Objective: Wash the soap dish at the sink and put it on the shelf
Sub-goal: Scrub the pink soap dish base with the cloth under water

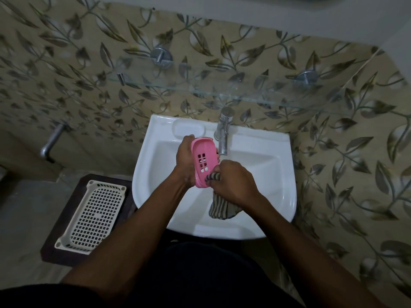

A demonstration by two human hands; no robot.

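Left hand (185,162) grips pink soap dish (203,162) just left of tap (223,138). Right hand (235,183) clutches striped cloth (222,208) below tap, cloth touching dish. Best: firm hold, scrub slots.

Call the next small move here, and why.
Probably wipe the striped cloth up the pink soap dish toward its slots. The left hand grips the dish on edge over the sink, and the right hand holds the cloth against only its near end, so the rest is still to cover. The glass shelf can wait.
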